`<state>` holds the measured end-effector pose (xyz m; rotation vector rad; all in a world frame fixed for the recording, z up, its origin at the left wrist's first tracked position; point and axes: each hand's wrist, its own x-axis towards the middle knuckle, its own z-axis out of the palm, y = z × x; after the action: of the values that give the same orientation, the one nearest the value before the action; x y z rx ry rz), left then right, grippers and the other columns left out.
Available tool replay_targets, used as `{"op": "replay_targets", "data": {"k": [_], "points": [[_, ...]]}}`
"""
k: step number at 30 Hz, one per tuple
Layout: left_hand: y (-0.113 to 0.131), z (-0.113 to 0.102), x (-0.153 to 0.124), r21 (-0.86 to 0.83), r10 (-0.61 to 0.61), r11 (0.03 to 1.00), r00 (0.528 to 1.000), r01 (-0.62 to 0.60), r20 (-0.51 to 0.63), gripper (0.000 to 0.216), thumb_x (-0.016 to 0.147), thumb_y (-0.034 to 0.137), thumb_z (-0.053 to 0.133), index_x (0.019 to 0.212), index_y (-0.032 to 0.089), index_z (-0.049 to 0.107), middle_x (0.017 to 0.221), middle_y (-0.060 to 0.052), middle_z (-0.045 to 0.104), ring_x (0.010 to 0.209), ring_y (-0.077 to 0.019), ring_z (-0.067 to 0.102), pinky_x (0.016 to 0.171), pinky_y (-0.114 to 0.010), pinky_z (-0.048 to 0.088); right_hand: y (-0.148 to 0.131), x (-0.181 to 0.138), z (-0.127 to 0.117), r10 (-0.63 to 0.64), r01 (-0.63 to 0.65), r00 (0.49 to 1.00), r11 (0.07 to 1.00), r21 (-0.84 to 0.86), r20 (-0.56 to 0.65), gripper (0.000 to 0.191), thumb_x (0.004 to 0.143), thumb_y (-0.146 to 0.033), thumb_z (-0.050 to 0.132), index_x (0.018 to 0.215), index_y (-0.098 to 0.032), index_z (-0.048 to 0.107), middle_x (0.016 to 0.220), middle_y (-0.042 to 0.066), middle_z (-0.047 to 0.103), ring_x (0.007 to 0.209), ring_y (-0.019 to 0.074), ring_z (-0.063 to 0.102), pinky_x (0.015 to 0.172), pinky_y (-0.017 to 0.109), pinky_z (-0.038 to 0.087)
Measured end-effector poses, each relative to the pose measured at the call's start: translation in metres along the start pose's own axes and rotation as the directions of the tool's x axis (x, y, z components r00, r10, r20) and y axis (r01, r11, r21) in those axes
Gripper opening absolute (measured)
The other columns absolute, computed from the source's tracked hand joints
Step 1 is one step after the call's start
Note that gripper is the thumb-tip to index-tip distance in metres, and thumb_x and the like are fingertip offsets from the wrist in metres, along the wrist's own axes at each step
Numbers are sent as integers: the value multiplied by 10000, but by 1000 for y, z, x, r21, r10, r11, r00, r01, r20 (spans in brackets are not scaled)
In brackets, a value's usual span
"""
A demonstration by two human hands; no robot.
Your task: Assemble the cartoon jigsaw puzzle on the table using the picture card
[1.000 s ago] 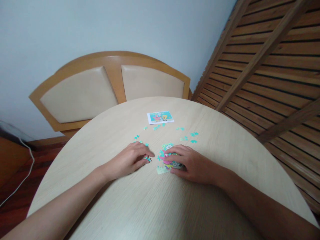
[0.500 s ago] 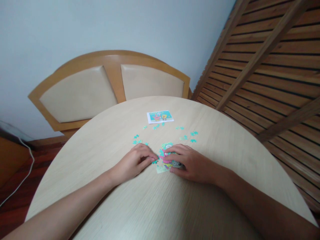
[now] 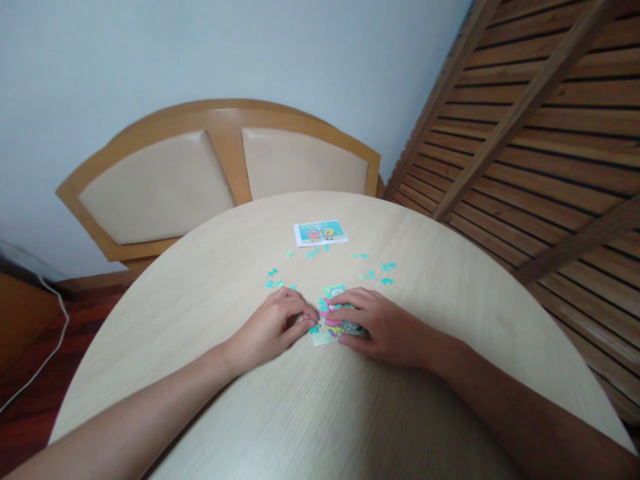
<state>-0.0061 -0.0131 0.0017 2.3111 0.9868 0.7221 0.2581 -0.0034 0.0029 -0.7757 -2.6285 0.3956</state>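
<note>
A partly joined, colourful jigsaw puzzle (image 3: 332,313) lies in the middle of the round wooden table (image 3: 300,413). My right hand (image 3: 381,325) rests flat on its right side, fingers stretched over the pieces. My left hand (image 3: 273,328) sits at the puzzle's left edge with fingertips pinched on a small teal puzzle piece (image 3: 314,329), which touches that edge. Loose teal pieces (image 3: 377,272) lie scattered beyond both hands.
A small reference picture card (image 3: 321,233) lies at the far side of the table. A padded wooden bench back (image 3: 220,173) stands behind the table against a pale wall. Slatted wooden panels (image 3: 545,133) rise on the right. A cable (image 3: 50,340) runs along the floor at left.
My left hand has slid right with the teal piece, from a gap beside the puzzle to its left edge. My right hand has stayed on the puzzle.
</note>
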Motion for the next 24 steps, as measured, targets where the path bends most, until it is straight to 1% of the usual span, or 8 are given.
{"op": "replay_targets", "data": {"k": [7,17,24], "points": [[3,2,2,77,-1,997,1000,3,-19,130,984,249,577,945,220,698,896,-38,700,936,-207,611,881,-370,464,-1,1,0,0,0,1000,1000,-4,-3,319,958,-331,622,1253,-231,688,1298,120,657,1195,276,582,1058,485,447],[4,1,3,178,65,982,998,-64,-2,112,985,240,590,958,219,696,893,-35,717,923,-211,628,888,-382,449,0,2,1,1,-1,1000,1000,-10,1,320,958,-345,624,1245,-220,692,1298,121,654,1201,272,577,1065,473,440],[6,1,3,210,78,975,997,-78,5,107,986,232,591,943,212,687,911,-32,720,928,-214,621,886,-388,444,0,1,1,3,-3,1000,1000,-2,0,324,954,-343,627,1254,-235,686,1295,112,657,1197,270,580,1055,474,447]]}}
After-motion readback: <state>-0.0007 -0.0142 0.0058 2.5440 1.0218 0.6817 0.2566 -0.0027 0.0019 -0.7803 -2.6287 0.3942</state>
